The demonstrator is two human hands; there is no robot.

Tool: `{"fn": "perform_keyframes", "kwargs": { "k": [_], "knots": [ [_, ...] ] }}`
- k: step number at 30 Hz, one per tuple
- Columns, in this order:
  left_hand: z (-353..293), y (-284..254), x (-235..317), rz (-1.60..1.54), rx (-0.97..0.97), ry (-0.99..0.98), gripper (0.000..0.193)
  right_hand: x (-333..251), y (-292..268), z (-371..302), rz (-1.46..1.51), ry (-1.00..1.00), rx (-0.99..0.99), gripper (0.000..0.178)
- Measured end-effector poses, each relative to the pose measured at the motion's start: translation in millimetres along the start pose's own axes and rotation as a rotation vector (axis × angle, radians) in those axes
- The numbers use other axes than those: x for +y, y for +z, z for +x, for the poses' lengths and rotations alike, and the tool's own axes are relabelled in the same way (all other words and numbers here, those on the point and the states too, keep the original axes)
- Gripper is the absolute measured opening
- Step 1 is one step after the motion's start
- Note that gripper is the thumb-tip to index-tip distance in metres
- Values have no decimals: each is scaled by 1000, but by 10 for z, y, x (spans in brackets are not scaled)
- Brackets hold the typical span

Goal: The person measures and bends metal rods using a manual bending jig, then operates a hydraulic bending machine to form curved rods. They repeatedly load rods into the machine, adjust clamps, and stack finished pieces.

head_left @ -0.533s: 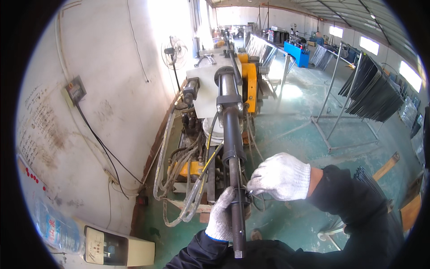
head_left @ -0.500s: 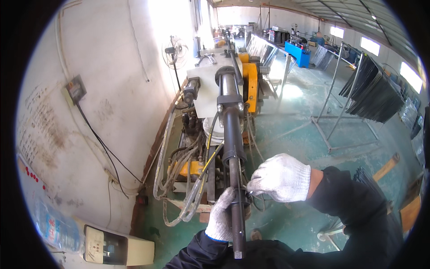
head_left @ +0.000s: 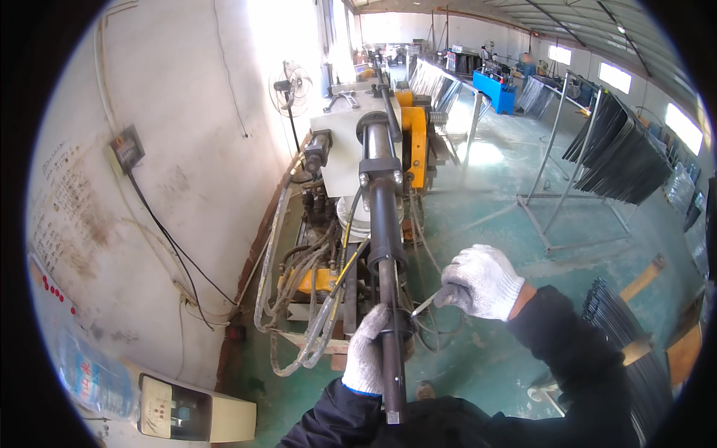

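Right fingers, knit-gloved, pinch a slim rod beside the cylindrical shaft.

Head-worn fisheye (left of two), close above the machine, downward-forward.

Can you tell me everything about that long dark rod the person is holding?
The dark rod is long and straight, and looks like metal. It runs from a wider black cylinder towards the picture's bottom, ending in a small, paler patch. A dark collar sits around it partway along. The gloved left hand holds it beside the collar. A slim pale tool in the gloved right hand points at the collar; I can't tell whether they touch.
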State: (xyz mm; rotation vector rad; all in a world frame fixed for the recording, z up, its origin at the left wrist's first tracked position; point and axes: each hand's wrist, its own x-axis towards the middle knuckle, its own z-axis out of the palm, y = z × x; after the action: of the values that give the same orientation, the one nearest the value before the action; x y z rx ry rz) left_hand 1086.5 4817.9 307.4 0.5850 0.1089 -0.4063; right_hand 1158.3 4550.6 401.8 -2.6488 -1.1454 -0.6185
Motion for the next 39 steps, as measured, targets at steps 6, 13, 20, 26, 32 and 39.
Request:
{"fn": "perform_keyframes", "kwargs": {
  "k": [6,13,20,26,32,39],
  "knots": [
    [58,-13,-8,-52,18,-17,31,-856,-105,-417,-92,435,90,24],
    [66,-57,-56,-58,44,37,28,-1355,-359,-571,-122,603,-103,16],
    [89,-30,-52,-7,114,-13,46,-1209,-169,3,132,448,-30,14],
    [38,-85,-7,-2,43,-57,37,-1206,-125,17,223,494,34,11],
    [46,-112,-31,80,62,-5,46,-826,-60,34,205,191,66,5],
    [12,-95,-14,88,22,-6,46,-1011,-85,15,184,335,8,9]
  ]
}}
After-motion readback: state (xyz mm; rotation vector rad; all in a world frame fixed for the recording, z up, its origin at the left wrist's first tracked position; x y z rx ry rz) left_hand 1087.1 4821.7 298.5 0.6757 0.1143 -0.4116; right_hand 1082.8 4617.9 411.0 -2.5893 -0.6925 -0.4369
